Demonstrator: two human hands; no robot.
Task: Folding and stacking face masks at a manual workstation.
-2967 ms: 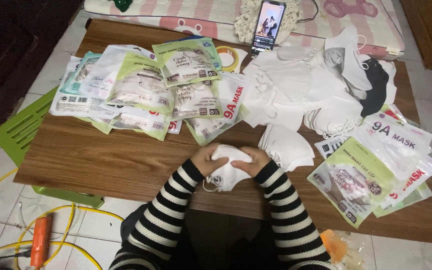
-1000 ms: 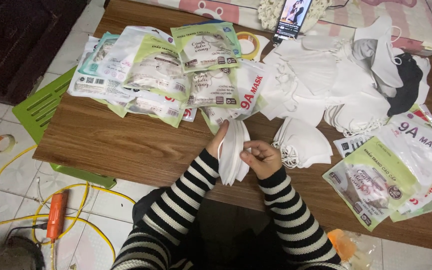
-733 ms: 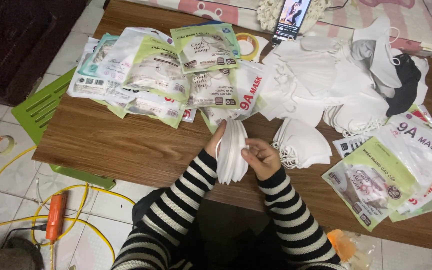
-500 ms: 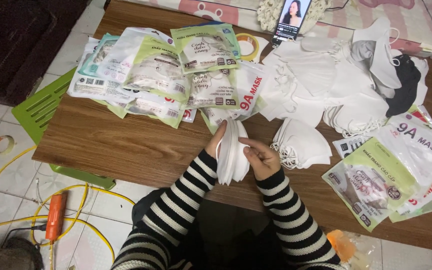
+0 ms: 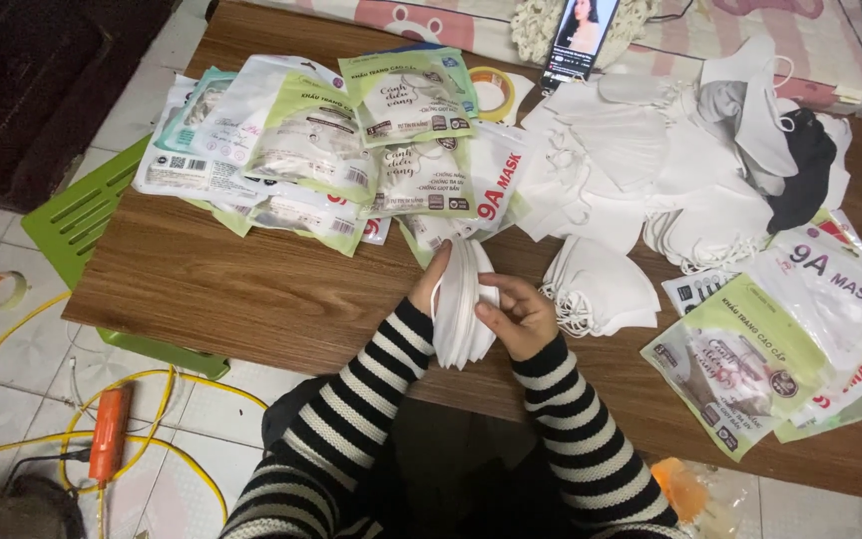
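Most of the frame is filled by a brown wooden table [image 5: 231, 289]. Across its upper left a spread of sealed green-and-white mask packets [image 5: 321, 150] is seen, already filled as far as can be judged. At the upper right a large heap of loose white masks [image 5: 650, 170] is left unpacked, and at the right edge flat packets [image 5: 780, 349] are stacked. A smaller pile of folded masks [image 5: 596, 284] lies just right of centre. At the centre a small stack of white masks [image 5: 461, 309] is held upright on edge: the left hand [image 5: 431, 284] is closed around its far side, the right hand [image 5: 516, 314] is pressed against its near face with fingers curled. Much appears undone.
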